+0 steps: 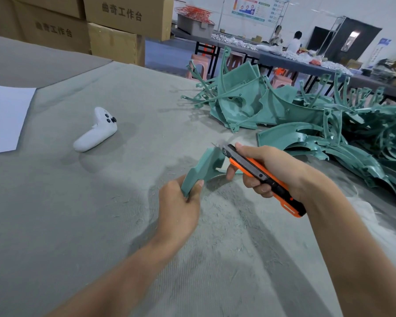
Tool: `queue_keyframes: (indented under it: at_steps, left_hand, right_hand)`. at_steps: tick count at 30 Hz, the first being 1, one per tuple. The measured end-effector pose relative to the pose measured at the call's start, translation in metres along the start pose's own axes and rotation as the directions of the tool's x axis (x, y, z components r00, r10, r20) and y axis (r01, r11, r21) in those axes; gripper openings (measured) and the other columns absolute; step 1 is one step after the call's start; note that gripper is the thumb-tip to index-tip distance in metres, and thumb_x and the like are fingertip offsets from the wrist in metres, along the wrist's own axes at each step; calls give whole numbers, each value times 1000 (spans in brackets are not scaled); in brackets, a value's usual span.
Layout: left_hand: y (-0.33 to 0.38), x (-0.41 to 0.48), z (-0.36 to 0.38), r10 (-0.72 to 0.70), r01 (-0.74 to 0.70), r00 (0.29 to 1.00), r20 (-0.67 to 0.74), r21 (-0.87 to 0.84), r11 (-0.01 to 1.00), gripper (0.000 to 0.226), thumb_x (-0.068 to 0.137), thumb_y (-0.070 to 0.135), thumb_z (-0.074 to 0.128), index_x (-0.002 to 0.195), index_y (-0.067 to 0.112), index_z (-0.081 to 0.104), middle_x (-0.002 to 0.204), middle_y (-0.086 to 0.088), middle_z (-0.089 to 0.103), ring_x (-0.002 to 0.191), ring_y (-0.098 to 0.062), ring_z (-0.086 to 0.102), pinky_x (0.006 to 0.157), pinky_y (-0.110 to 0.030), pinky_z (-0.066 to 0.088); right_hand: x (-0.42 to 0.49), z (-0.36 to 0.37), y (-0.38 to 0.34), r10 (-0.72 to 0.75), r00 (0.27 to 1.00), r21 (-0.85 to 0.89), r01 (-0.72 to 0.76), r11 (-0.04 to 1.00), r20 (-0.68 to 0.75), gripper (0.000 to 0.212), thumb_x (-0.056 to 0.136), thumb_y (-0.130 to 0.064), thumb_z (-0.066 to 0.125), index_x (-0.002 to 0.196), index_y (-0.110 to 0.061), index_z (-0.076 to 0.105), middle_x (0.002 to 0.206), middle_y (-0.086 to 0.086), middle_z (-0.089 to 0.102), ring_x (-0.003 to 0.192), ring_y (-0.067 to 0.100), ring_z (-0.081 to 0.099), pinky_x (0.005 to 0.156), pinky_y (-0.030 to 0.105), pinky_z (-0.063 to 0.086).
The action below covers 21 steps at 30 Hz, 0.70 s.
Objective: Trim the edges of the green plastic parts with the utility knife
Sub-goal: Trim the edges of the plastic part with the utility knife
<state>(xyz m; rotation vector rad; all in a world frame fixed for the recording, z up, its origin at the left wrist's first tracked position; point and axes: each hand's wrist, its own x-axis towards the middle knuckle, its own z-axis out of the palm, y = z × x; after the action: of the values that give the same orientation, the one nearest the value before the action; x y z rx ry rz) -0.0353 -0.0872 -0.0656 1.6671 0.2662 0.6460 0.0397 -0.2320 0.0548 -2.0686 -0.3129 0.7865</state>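
two hands, the left hand (180,203) and the right hand (272,168); one utility knife (240,159); one green part (204,167) held, plus a heap of green parts (306,126) too tangled to count; one white controller (96,132); one paper sheet (5,115); at least four cardboard boxes (124,13); two people (294,43) far off.

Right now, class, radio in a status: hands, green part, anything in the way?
Left hand grips green part. Right hand grips utility knife, blade by its upper edge. Parts pile, white controller lie clear.
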Motion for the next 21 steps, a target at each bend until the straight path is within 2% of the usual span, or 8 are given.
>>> queue_keyframes:
  at_steps: [4,9,11,15,21]
  left_hand:
    - [-1,0,-1,-17,17,1000,16,-14,1000,39,95,13,58,59,19,43,38,13,32,32,-5,27,34,-14,21]
    - [0,-1,0,6,-6,1000,-7,2,1000,47,94,11,60,55,23,37,37,14,30,33,-5,26,35,-11,18]
    - [-1,0,1,21,-21,1000,-16,25,999,49,93,10,61,54,24,35,37,15,30,33,-4,26,36,-10,16]
    - [-1,0,-1,71,-70,997,-18,65,995,49,92,9,61,55,23,33,40,13,31,36,-5,27,37,-12,19]
    - [3,-4,0,42,-42,999,4,-5,999,54,92,6,60,48,34,50,37,13,28,33,-4,26,34,-10,18]
  right_hand:
    - [-1,2,0,-112,978,-79,100,992,-175,60,101,-56,40,88,-7,72,54,1,46,42,14,34,41,23,31]
    - [-8,10,-5,-251,936,-281,179,943,-247,54,100,-55,42,91,-11,71,58,4,49,50,17,37,48,26,33]
    - [-10,14,-7,-264,938,-330,182,926,-225,53,100,-55,42,91,-11,72,58,5,47,46,15,36,45,24,32]
    - [-19,16,-13,-242,956,-312,181,933,-167,55,101,-54,41,88,-12,73,52,1,41,42,15,31,43,22,27]
    - [-28,12,-22,-211,976,-333,180,925,-58,58,101,-55,39,88,-10,73,55,5,42,43,18,31,43,25,29]
